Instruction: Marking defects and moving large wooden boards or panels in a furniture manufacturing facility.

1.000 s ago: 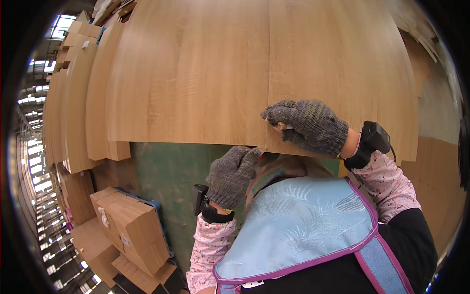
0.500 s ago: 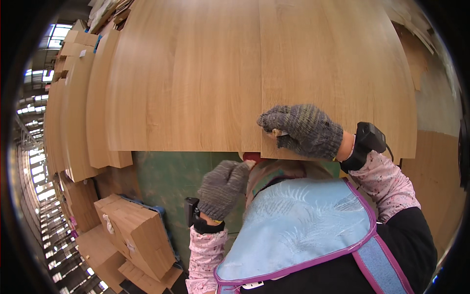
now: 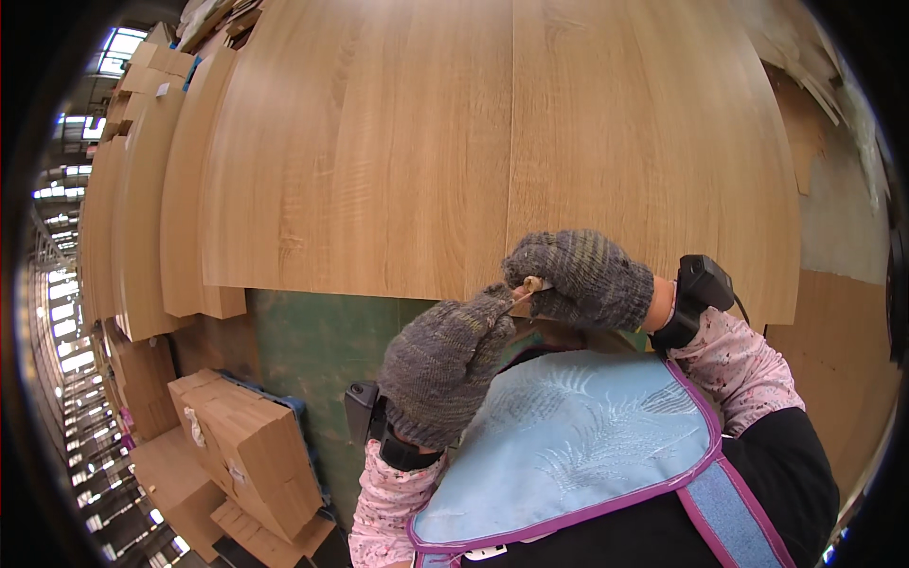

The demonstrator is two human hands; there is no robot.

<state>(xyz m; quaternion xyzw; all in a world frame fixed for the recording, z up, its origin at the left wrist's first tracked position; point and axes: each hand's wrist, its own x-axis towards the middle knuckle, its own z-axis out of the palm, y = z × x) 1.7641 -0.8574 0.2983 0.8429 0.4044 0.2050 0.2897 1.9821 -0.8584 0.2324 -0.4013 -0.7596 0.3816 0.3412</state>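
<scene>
Gray knitted gloves cover both my hands, which meet at the near edge of a wood-grain board (image 3: pixel 398 189). My right hand (image 3: pixel 587 279) is closed around a small tan piece (image 3: pixel 533 284), whose rounded end pokes out by the thumb; its kind does not show. Right beside it, my left hand (image 3: pixel 445 355) is closed in a pinch, the fingertips touching or almost touching that piece. What the left fingers hold, if anything, is too small to make out.
Long board stacks (image 3: pixel 194 189) stand along the left. Brown cartons (image 3: pixel 251 445) sit lower left above the green floor (image 3: pixel 322 331). A light blue apron (image 3: pixel 568 435) covers my front. Brown sheet material (image 3: pixel 838 350) lies to the right.
My left hand has risen and moved right to meet the right hand. The right hand has come slightly nearer to me. A red thing seen by the left fingers no longer shows.
</scene>
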